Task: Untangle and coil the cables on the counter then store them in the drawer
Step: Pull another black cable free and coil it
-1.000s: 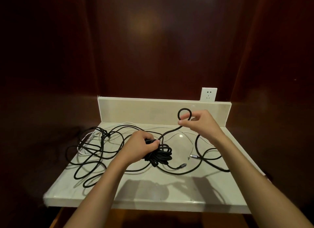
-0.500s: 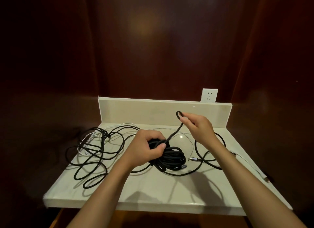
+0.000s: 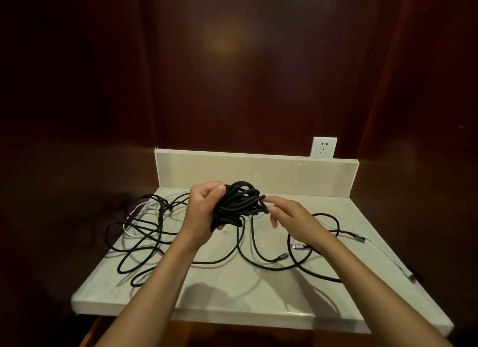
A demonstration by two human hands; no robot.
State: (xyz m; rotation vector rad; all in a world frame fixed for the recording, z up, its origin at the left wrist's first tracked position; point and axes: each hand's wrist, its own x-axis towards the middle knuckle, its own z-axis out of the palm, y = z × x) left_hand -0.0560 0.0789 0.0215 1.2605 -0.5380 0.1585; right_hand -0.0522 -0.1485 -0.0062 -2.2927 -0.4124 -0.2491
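The left hand [image 3: 204, 214] is gripping a bundle of black cable [image 3: 239, 204], fingers [image 3: 218, 188] curled round its left side and holding it up above the middle of the bench [image 3: 232, 305], nearer the rear edge. The right hand [image 3: 292, 220] is sitting at the bundle's right side, its fingertips [image 3: 269, 209] pinching one strand at the coil's edge, the remaining fingers bent loosely beneath.

Two strands are hanging from the bundle down to the bench, running toward the front edge and looping off to the right, where one is ending in a small plug [image 3: 282, 256]. A second, silver-tipped plug [image 3: 300, 246] is lying just beside the right wrist. More loose black cable [image 3: 144, 245] is sprawling in tangled loops across the left half of the bench, some loops reaching past the left edge. A white cable [image 3: 141, 209] is threading through that tangle near the rear left corner. Another thin white cable [image 3: 385, 253] is trailing along the right edge toward the front right corner.

A white wall socket [image 3: 324, 147] is sitting above the bench's raised back panel [image 3: 284, 176], toward the rear right corner.
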